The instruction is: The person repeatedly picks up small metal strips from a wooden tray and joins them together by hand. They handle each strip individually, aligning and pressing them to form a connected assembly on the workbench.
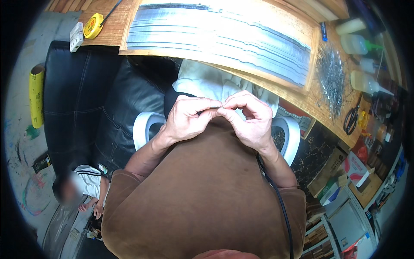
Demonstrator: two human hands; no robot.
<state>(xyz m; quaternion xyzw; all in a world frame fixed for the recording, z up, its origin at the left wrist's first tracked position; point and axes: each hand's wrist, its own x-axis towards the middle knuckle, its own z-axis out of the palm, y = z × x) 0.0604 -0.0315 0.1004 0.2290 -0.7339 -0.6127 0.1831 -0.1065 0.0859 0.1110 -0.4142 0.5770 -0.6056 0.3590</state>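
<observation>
Brown cloth of one shirt (202,185) fills the near middle, with one black cable (281,205) running down its right side. Just beyond it two bare hands meet. The left hand (187,118) has its grip closed, thumb and forefinger pinching one thin dark piece (216,107); the right hand (254,123) has its grip closed on the same piece from the other side, so it lies between the fingertips of both. Too little shows to say what it is. Two white armrests (140,131) flank the forearms, one left, one right. One white cloth (202,77) shows beyond the hands.

Farther off, one wooden counter (345,127) carries one wooden frame (189,60) holding many thin strips (258,47), too blurred to count. At its left end sit one yellow tape measure (93,26) and one white block (76,37). Right of the frame are one blue marker (324,32), one heap of thin metal pins (331,77), one pair of black-handled scissors (351,122) and at least three bottles (353,44). One black sofa (77,86) stands left, one yellow roll (36,97) beside it; one other person (90,181) is near left.
</observation>
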